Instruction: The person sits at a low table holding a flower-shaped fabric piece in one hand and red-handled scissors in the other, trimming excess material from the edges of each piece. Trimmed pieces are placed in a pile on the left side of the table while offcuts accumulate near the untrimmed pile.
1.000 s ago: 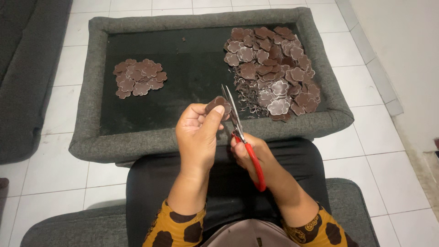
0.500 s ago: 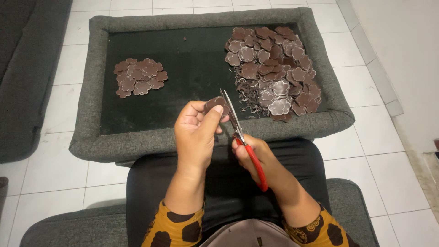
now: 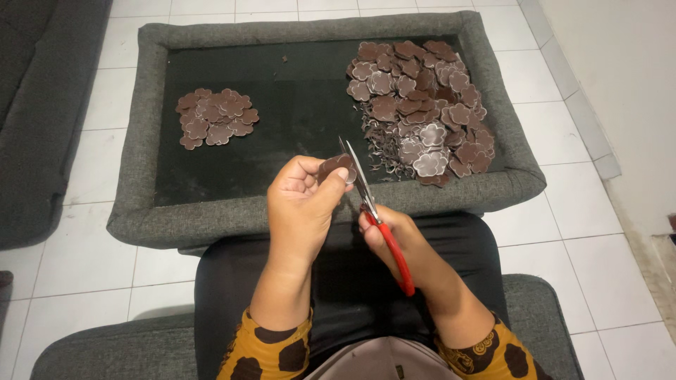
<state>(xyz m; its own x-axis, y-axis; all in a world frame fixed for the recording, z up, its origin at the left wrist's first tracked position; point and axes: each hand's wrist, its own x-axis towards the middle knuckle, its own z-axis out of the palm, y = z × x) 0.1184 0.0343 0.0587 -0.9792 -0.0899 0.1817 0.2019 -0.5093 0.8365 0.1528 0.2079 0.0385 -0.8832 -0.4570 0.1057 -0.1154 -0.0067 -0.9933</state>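
Scissors point(image 3: 373, 211) closed slightly; left hand point(image 3: 299, 211) pinches flower piece point(image 3: 336, 167).

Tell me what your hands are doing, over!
Left hand pinching a brown flower piece. Right hand working red-handled scissors, blades at the piece. Nothing blocking; two piles on the tray.

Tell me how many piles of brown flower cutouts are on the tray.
2: a small pile on the tray's left side, and a big pile on its right side. One more cutout is in the left hand.
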